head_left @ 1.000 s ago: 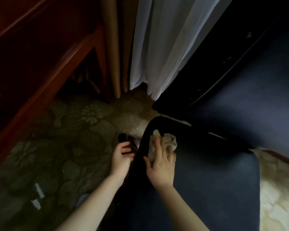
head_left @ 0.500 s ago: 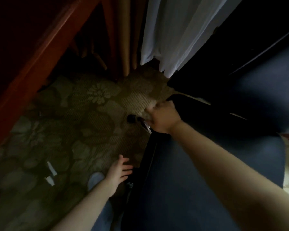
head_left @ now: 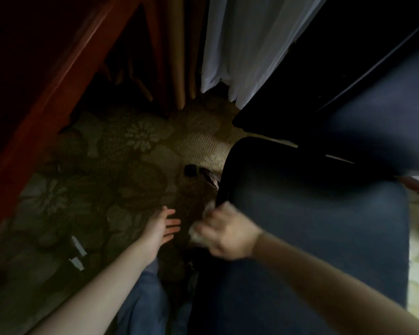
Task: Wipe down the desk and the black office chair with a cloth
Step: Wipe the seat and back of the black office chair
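Note:
The dark office chair seat (head_left: 312,226) fills the lower right, its backrest (head_left: 377,112) rising at the upper right. My right hand (head_left: 228,232) is blurred at the seat's left edge and holds a pale cloth (head_left: 196,234), of which only bits show by the fingers. My left hand (head_left: 163,226) hovers with fingers spread over the carpet, left of the seat, touching nothing. The red-brown wooden desk (head_left: 41,97) runs along the left.
Flowered carpet (head_left: 111,165) covers the floor. A chair-base caster (head_left: 190,170) sits ahead of the seat. White curtain (head_left: 242,44) and wooden poles (head_left: 177,56) stand at the back. Small white scraps (head_left: 78,252) lie on the carpet. My blue-trousered leg (head_left: 143,301) is below.
My right hand has slid with the cloth from the seat's far left corner back along the left edge towards me. My left hand has left the seat edge and hovers open.

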Tool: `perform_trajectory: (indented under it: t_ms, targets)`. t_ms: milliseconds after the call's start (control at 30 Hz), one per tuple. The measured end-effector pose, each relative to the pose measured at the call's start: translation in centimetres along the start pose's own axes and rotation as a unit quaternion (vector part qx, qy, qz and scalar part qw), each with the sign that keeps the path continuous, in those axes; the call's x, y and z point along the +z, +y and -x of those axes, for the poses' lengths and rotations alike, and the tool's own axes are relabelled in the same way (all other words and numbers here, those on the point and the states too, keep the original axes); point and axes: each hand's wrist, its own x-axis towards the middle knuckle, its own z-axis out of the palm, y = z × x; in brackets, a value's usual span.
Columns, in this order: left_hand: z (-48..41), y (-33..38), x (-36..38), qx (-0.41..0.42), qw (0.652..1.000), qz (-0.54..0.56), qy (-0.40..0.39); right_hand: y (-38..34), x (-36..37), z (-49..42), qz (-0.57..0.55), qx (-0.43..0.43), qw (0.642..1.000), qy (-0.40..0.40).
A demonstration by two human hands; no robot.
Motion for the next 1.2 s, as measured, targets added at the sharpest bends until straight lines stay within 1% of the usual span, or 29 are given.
perform_trajectory:
  t_ms: [67,167,233,300,333,400,500,567,600,667,733,833,900,967,1000,1033,1100,1133,1167,1200]
  targets:
    - [0.3,-0.2,1.5,0.006,1.0,-0.004,-0.016,4.4,-1.7,-0.5,0.033,0.063,0.997,0.04]
    - [1.0,-0.6,3.6,0.019,0.999,-0.012,-0.043,7.6,-3.4,-0.8,0.05,0.102,0.993,0.026]
    - [1.3,-0.8,4.6,0.018,0.999,0.002,-0.043,7.0,-3.5,-1.1,0.048,0.14,0.989,0.021]
    - [1.4,-0.6,5.1,0.016,0.999,0.025,-0.021,4.6,-2.9,-1.1,0.029,0.187,0.982,0.026]
    - [1.3,-0.5,5.1,0.018,0.999,0.04,-0.005,2.9,-2.5,-0.9,0.012,0.183,0.983,0.028]
    - [1.2,-0.2,4.7,0.026,0.998,0.058,0.022,-1.6,-1.0,0.0,-0.025,0.114,0.993,0.017]
    - [0.9,0.1,3.6,0.051,0.998,0.019,0.021,-8.5,1.0,2.1,-0.041,0.008,0.998,-0.049]
    - [1.1,0.1,3.3,0.072,0.997,-0.017,0.005,-11.3,2.0,3.4,-0.05,-0.021,0.996,-0.077]
    - [1.4,0.1,3.3,0.081,0.996,-0.037,-0.006,-12.0,2.4,4.0,-0.053,-0.027,0.995,-0.078]
    - [1.9,-0.1,3.7,0.087,0.994,-0.067,-0.021,-12.7,3.1,5.2,-0.048,-0.041,0.996,-0.059]
    - [2.5,-0.4,4.7,0.091,0.991,-0.091,-0.026,-13.2,3.7,6.6,-0.039,-0.062,0.997,-0.021]
    - [3.7,-0.9,6.9,0.11,0.985,-0.133,-0.02,-12.7,4.2,9.4,-0.013,-0.115,0.993,0.022]
    - [4.5,-1.3,8.5,0.141,0.973,-0.182,-0.024,-11.4,4.4,11.8,-0.007,-0.141,0.99,0.026]
    - [5.2,-1.7,10.2,0.166,0.954,-0.251,-0.016,-10.2,4.7,14.5,0.007,-0.131,0.991,0.014]
    - [5.3,-1.9,10.7,0.167,0.945,-0.28,-0.002,-9.7,4.8,15.7,0.018,-0.106,0.994,0.013]
    - [5.3,-1.9,11.0,0.168,0.936,-0.309,0.012,-9.1,4.9,16.7,0.026,-0.064,0.997,0.019]
    - [5.1,-2.1,11.1,0.178,0.917,-0.356,0.031,-7.5,4.2,18.0,0.032,0.071,0.996,0.048]
    - [5.0,-2.1,11.0,0.182,0.912,-0.365,0.034,-6.1,3.5,18.6,0.033,0.159,0.984,0.075]
    - [4.9,-2.1,10.8,0.186,0.912,-0.365,0.032,-4.4,2.8,19.2,0.023,0.264,0.958,0.11]
    - [4.9,-2.1,10.8,0.192,0.912,-0.362,0.031,-2.6,1.8,20.0,0.004,0.383,0.912,0.151]
